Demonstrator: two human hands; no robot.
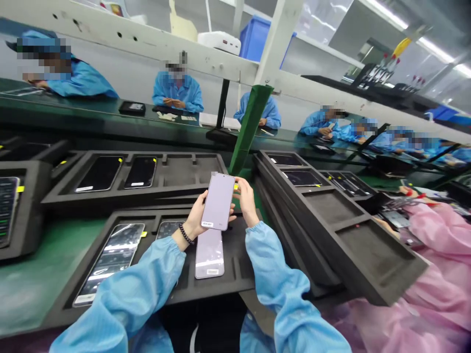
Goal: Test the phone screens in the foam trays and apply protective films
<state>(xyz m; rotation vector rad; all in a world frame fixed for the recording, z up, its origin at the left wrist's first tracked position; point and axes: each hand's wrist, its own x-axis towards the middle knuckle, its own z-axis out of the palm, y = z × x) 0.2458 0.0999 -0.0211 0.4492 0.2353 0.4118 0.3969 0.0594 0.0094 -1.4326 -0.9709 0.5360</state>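
I hold a pale lilac phone (218,201) upright in front of me, its back facing me, with a small white label near its lower edge. My left hand (194,218) grips its lower left side; a dark bead bracelet sits on that wrist. My right hand (246,200) pinches its right edge. Below it a black foam tray (235,274) holds a second lilac phone (209,254) lying back up, and two phones lying screen up, one (112,260) at the left, one (167,229) partly hidden by my left arm.
Another black tray (172,171) with two dark phones lies behind on the green belt (33,274). A stack of black trays (331,215) stands at the right. A person in pink (434,274) sits at my right. Several workers in blue sit across the line.
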